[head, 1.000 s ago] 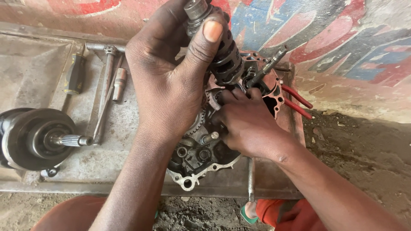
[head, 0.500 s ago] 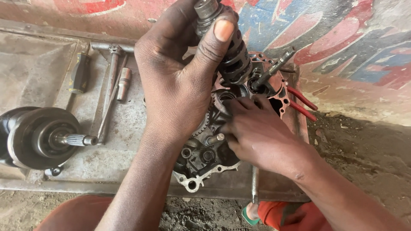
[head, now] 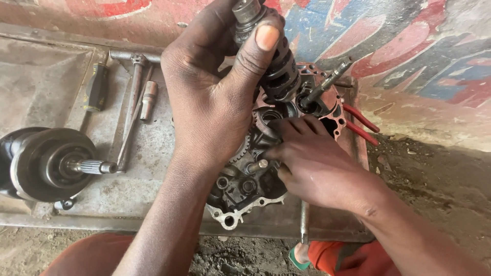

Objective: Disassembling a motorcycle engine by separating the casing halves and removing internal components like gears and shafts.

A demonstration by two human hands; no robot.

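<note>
Head view, near to far: right hand (head: 319, 166) rests fingertips inside the engine case (head: 255, 179) at the metal tray's (head: 46, 71) near edge. Left hand (head: 215, 97) above, grip pinching the gear shaft (head: 279, 71). Clutch drum (head: 43, 163) sits at left edge; red pliers (head: 360, 125) at right.

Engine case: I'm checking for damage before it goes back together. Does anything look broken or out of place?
Nothing stands out. The engine case looks grimy but unbroken; the left hand holds a gear shaft, and the right hand reaches inside.
</note>
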